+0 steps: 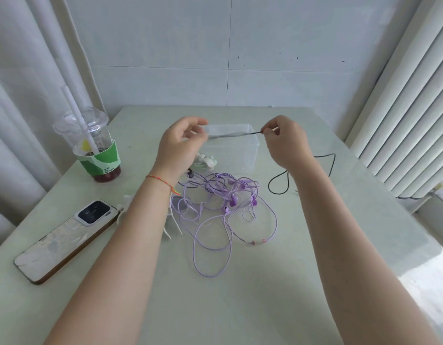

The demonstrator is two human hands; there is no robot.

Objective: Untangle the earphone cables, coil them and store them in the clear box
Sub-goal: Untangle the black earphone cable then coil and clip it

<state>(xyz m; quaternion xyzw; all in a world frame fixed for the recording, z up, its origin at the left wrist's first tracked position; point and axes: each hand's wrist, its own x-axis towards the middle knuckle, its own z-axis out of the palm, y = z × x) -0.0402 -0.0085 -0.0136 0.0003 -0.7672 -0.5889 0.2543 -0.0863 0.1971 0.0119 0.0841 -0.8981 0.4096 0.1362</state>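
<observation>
Pale table [265, 295], both hands [180, 143] [285, 143] pinching black cable [230, 134] above clear box [250, 158].

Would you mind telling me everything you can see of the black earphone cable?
The black earphone cable is a thin, dark cord. One stretch is pulled taut in the air between the left hand and the right hand, above the clear box. The right hand's fingertips pinch it; the left hand's hold is blurred. The rest lies slack on the table right of the box, in a loop. No earbuds or plug are visible.

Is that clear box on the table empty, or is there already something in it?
Seemingly empty: through the clear box only table shows. The black cable is held above it.
</observation>
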